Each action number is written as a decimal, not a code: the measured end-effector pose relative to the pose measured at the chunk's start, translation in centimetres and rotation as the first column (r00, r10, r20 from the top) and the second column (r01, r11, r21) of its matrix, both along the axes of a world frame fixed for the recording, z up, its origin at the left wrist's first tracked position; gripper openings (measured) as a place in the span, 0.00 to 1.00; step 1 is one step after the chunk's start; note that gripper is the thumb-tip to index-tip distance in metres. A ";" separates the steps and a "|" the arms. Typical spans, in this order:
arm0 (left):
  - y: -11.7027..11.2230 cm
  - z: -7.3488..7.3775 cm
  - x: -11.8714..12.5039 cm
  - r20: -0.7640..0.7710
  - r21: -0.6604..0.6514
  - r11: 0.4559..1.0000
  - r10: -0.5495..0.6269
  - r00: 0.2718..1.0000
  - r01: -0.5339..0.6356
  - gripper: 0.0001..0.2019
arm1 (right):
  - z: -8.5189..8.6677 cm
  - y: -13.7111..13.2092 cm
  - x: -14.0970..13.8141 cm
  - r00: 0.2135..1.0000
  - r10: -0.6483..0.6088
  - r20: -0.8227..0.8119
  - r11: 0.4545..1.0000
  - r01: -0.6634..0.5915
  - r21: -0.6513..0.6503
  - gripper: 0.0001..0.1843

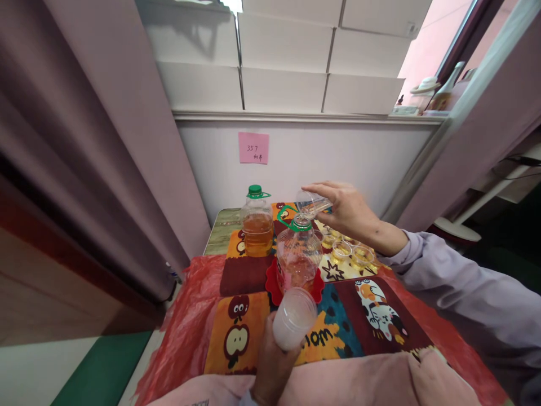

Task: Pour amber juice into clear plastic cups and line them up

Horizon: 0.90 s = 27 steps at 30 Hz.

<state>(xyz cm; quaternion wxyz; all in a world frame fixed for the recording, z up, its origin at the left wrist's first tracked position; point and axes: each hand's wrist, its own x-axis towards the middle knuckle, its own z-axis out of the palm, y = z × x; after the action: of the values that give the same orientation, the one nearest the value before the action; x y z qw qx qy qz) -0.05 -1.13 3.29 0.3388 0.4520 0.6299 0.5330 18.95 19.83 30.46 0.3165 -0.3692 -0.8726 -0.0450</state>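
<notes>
My right hand [349,210] is closed round a small clear plastic cup [310,203], tipped on its side over the mouth of a clear bottle with a green neck ring [298,254]. That bottle holds pale liquid and stands on a red mat [270,282]. My left hand [273,361] grips an upright frosted white cup [293,318] near the front of the table. A second bottle with a green cap [257,223], half full of amber liquid, stands further back to the left.
Several small clear cups of yellowish liquid [350,252] sit behind my right wrist. A colourful cartoon cloth [245,332] over red plastic sheeting [181,327] covers the table. A curtain hangs at left; a pink note [253,148] is on the wall.
</notes>
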 end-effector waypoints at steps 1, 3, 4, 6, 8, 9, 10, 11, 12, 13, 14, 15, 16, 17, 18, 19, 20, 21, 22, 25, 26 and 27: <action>0.0 -0.1 0.0 -0.003 0.000 1.000 -0.001 1.000 0.001 0.25 | 0.0 0.0 -0.1 1.000 -0.003 0.014 1.000 0.003 0.009 0.37; 0.0 -0.2 0.0 -0.006 -0.003 1.000 0.000 1.000 0.000 0.25 | -0.1 0.0 -0.1 0.999 -0.015 0.044 0.999 0.014 0.030 0.36; 0.0 -0.3 0.0 -0.007 -0.007 1.000 0.002 1.000 -0.002 0.25 | -0.1 -0.1 -0.2 0.998 -0.023 0.059 0.999 0.020 0.042 0.36; 0.0 -0.3 0.1 -0.004 -0.017 1.000 0.003 1.000 -0.003 0.25 | 0.0 -0.2 -0.3 0.996 -0.031 0.087 0.997 0.026 0.066 0.36; 0.1 -0.2 0.1 -0.003 -0.023 1.000 -0.002 1.000 0.002 0.26 | 0.2 -0.4 -0.4 0.992 -0.025 0.120 0.996 0.014 0.091 0.37; 0.1 -0.1 0.1 -0.004 -0.022 1.000 -0.005 1.000 0.005 0.26 | 0.3 -0.5 -0.4 0.990 -0.017 0.139 0.995 0.003 0.103 0.38; 0.0 0.0 0.1 -0.006 -0.019 1.000 -0.006 1.000 0.006 0.25 | 0.4 -0.6 -0.5 0.987 -0.008 0.158 0.993 -0.011 0.115 0.38; 0.0 0.0 0.1 -0.007 -0.016 1.000 -0.004 1.000 0.004 0.25 | 0.6 -0.7 -0.6 0.984 0.002 0.178 0.992 -0.025 0.127 0.38; 0.0 0.1 0.1 -0.009 -0.012 1.000 0.000 1.000 0.000 0.24 | 0.7 -0.9 -0.8 0.980 0.013 0.197 0.990 -0.041 0.138 0.37; 0.0 0.1 0.1 -0.009 -0.007 1.000 0.004 1.000 -0.004 0.23 | 0.9 -0.9 -0.9 0.976 0.022 0.216 0.987 -0.055 0.148 0.36; 0.0 0.1 0.1 -0.009 -0.003 1.000 0.008 1.000 -0.008 0.23 | 1.0 -1.0 -1.1 0.972 0.031 0.233 0.985 -0.069 0.158 0.35; 0.0 0.1 0.1 -0.009 0.002 1.000 0.013 1.000 -0.013 0.23 | 1.1 -1.0 -1.3 0.968 0.042 0.249 0.982 -0.086 0.168 0.33; 0.0 0.0 0.1 -0.009 0.007 1.000 0.017 1.000 -0.017 0.23 | 1.1 -1.0 -1.4 0.963 0.055 0.266 0.978 -0.105 0.179 0.33; 0.0 0.0 0.1 -0.011 0.011 1.000 0.022 1.000 -0.022 0.23 | 1.2 -1.0 -1.5 0.957 0.070 0.280 0.973 -0.127 0.192 0.32; 0.1 -0.1 0.1 -0.012 0.012 1.000 0.027 1.000 -0.027 0.23 | 1.2 -0.9 -1.5 0.954 0.086 0.288 0.966 -0.150 0.209 0.32; 0.1 -0.1 0.1 -0.013 0.011 0.999 0.031 0.999 -0.031 0.23 | 1.2 -0.8 -1.4 0.953 0.101 0.285 0.958 -0.171 0.232 0.32; 0.1 -0.2 0.2 -0.013 0.009 0.999 0.034 0.999 -0.034 0.23 | 1.1 -0.9 -1.3 0.958 0.111 0.266 0.949 -0.182 0.259 0.31; 0.1 -0.2 0.2 -0.011 0.004 0.999 0.037 0.999 -0.037 0.23 | 0.9 -1.1 -1.0 0.968 0.112 0.224 0.941 -0.175 0.289 0.29; 0.1 -0.3 0.3 -0.008 -0.001 0.999 0.041 0.999 -0.041 0.24 | 0.7 -1.5 -0.7 0.983 0.101 0.155 0.937 -0.146 0.316 0.28; 0.2 -0.3 0.3 -0.004 -0.013 0.999 0.047 0.999 -0.047 0.24 | -1.3 -4.3 0.1 0.981 0.036 -0.189 0.957 0.021 0.289 0.28; 0.2 -0.3 0.3 -0.004 -0.012 0.999 0.043 0.999 -0.043 0.24 | -2.4 -5.7 0.2 0.947 0.018 -0.320 0.973 0.057 0.223 0.32; 0.2 -0.2 0.3 -0.003 -0.010 0.999 0.038 0.999 -0.038 0.24 | -3.7 -7.2 0.2 0.896 0.006 -0.444 0.990 0.058 0.130 0.37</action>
<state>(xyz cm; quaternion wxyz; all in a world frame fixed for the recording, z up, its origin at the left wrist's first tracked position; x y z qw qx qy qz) 0.28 -0.90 3.08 0.3303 0.4390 0.6415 0.5355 19.17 12.62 26.73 0.5311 -0.3583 -0.7674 -0.0251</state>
